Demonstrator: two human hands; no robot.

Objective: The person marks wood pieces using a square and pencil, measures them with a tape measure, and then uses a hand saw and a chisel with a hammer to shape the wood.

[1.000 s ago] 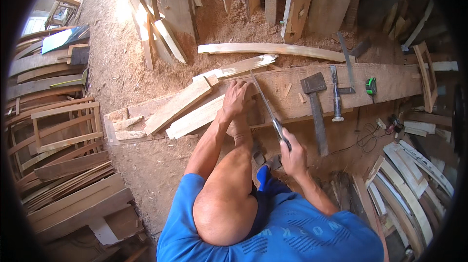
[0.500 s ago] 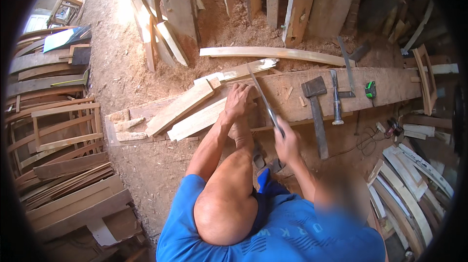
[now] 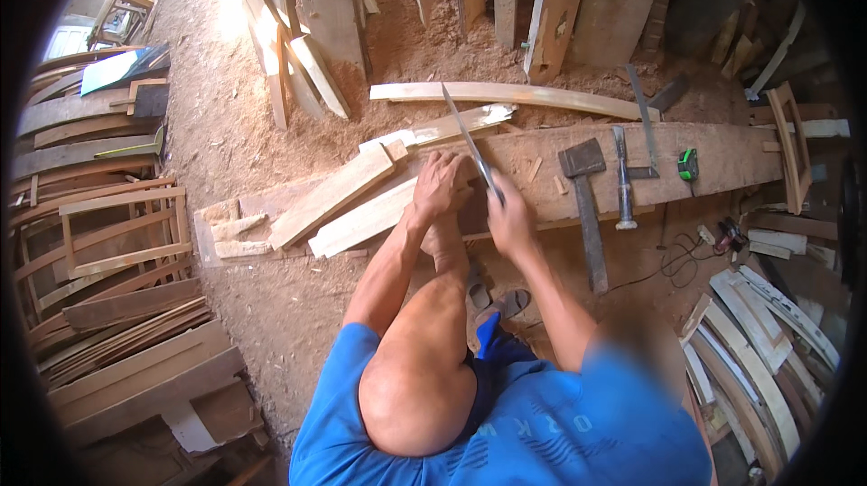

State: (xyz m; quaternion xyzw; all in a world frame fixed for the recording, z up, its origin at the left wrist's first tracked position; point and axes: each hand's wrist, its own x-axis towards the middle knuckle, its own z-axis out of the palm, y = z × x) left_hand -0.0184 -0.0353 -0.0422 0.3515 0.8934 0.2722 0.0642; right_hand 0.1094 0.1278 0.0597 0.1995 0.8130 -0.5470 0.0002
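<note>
My right hand (image 3: 508, 215) grips the handle of a hand saw (image 3: 470, 138). Its thin blade slants up and to the left over a long wide plank (image 3: 722, 161) lying on the ground. My left hand (image 3: 440, 186) is just left of the blade, fingers curled over a pale wooden board (image 3: 366, 219) that rests on the plank. My bare foot (image 3: 447, 238) sits at the plank's near edge below both hands, and my raised knee (image 3: 420, 378) is in front of me.
On the plank to the right lie a hatchet (image 3: 587, 206), a hammer (image 3: 623, 181), a metal square (image 3: 643, 125) and a green tape measure (image 3: 688, 163). A curved slat (image 3: 506, 93) lies beyond. Stacked boards and frames (image 3: 108, 242) fill the left, curved slats (image 3: 759, 332) the right. Sawdust covers the ground.
My right hand has pushed the saw forward and to the left, so the blade now reaches farther across the plank. My left hand has stayed on the board.
</note>
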